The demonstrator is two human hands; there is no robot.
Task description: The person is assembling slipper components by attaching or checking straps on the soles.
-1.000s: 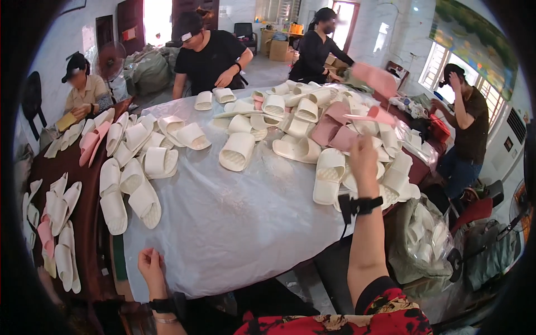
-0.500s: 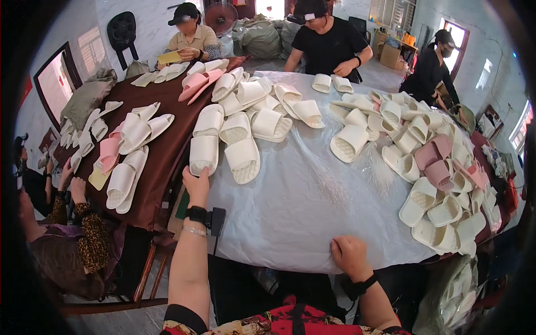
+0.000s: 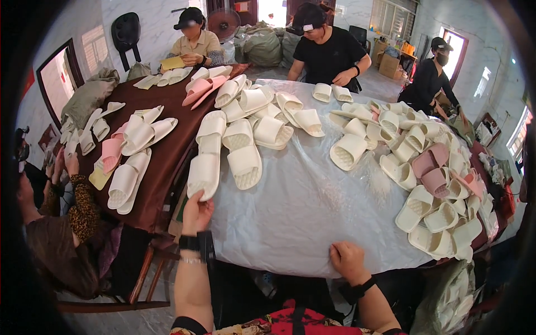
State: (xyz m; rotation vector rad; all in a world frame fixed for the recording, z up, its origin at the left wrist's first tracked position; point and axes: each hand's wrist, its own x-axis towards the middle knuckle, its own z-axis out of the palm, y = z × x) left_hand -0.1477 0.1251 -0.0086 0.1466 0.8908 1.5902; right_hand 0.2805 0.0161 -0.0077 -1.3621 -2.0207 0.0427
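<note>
My left hand pinches the near end of a cream-white slipper at the left edge of the grey-white sheet. Directly beyond it lies another white slipper, its near end against the held one. Just right of these, a white slipper rests with others in a cluster of white slippers. My right hand is curled into a loose fist on the table's near edge. I see nothing in it.
A large heap of white and pink slippers covers the right side. On the left, a brown-covered table carries more slippers. Several co-workers sit or stand around. One at the back left holds yellow paper. A plastic bag stands at lower right.
My left hand has drawn the slipper toward me, so more of the slipper beyond it shows. The right hand stays put. A co-worker's hands at left have risen.
</note>
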